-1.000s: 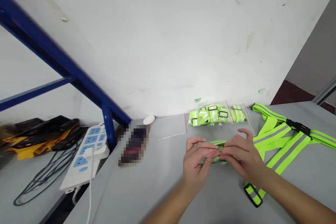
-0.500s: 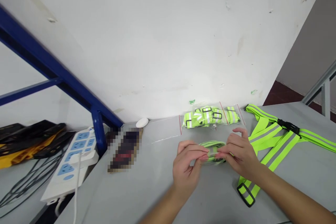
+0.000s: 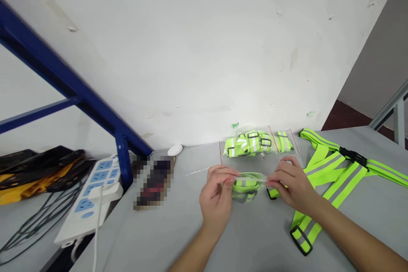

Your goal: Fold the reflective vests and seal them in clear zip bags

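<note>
Between my two hands hangs a clear plastic bag with a rolled neon-green reflective strap inside. My left hand pinches the bag's left upper corner between thumb and fingers. At the opposite corner, my right hand grips the edge with its fingertips, the little finger raised. The bag's top edge is drawn taut between them. A neon-green reflective harness with black buckles lies spread out on the grey table, partly behind my right hand and forearm.
Bagged green reflective straps lie against the wall. A white oval object and a blurred-out item are to the left, near a white power strip. A blue metal frame slants across the left side.
My hands have moved apart, the left one going left, stretching the bag's top edge. The bagged strap now shows more fully, hanging below my fingers.
</note>
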{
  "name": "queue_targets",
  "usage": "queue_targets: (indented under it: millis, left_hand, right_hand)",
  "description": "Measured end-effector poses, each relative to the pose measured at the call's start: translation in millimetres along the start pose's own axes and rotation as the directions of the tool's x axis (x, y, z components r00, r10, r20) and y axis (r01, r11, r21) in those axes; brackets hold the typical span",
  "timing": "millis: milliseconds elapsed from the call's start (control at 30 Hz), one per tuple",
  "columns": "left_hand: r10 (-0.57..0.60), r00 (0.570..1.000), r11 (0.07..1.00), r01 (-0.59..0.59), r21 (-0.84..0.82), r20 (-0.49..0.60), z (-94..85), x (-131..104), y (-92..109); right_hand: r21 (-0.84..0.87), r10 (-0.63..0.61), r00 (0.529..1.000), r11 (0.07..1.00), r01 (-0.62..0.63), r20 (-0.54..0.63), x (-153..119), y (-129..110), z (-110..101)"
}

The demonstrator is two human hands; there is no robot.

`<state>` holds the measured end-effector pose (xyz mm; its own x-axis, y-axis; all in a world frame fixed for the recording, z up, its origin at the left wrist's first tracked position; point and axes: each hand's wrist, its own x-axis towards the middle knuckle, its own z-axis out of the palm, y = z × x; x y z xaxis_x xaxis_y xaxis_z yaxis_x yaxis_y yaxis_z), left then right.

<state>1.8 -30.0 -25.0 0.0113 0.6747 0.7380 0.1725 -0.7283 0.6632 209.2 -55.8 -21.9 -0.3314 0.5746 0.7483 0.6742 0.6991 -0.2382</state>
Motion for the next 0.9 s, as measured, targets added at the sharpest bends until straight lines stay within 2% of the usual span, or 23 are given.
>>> queue_targets:
  millis: [167,267,300,333,400,467,533,633,700,767,900]
  left_hand:
    - [-0.157,0.985,0.984,0.163,-0.076,0.072,1.5,-4,-13]
    - [-0.159,0.981,0.987,0.162,-0.020,0.111,4.2,-8,-19]
    - [-0.139,0.984,0.990,0.137,0.026,0.113,4.8,-9,-21]
    - [-0.115,0.987,0.991,0.106,0.084,0.110,5.1,-9,-21]
    - [-0.064,0.992,0.978,0.040,0.205,0.112,5.3,-9,-21]
    - [-0.024,0.986,0.950,-0.028,0.309,0.164,5.8,-10,-20]
    - [-0.018,0.963,0.920,-0.091,0.382,0.270,7.2,-11,-18]
    - [-0.048,0.896,0.876,-0.174,0.449,0.442,10.6,-14,-14]
    - [-0.074,0.854,0.857,-0.210,0.471,0.515,12.1,-16,-11]
    - [-0.090,0.828,0.845,-0.231,0.482,0.554,11.9,-16,-11]
    - [-0.166,0.785,0.793,-0.254,0.553,0.597,9.3,-16,-19]
  right_hand:
    - [0.120,0.116,0.992,0.987,-0.109,-0.055,0,-4,9]
    - [0.226,0.315,0.949,0.926,-0.302,-0.024,-2,-1,9]
    - [0.269,0.415,0.910,0.876,-0.400,0.004,-2,1,9]
    - [0.318,0.523,0.851,0.799,-0.510,0.050,-3,3,9]
    - [0.424,0.695,0.692,0.577,-0.698,0.194,-5,9,9]
    - [0.501,0.752,0.555,0.347,-0.793,0.356,-5,15,11]
    - [0.510,0.727,0.486,0.216,-0.832,0.485,-5,18,13]
    - [0.446,0.621,0.447,0.170,-0.879,0.644,-4,15,14]
    - [0.401,0.504,0.438,0.187,-0.897,0.744,-3,8,13]
    - [0.352,0.387,0.428,0.252,-0.901,0.817,-4,1,13]
    - [0.248,0.231,0.358,0.398,-0.883,0.905,-10,-7,14]
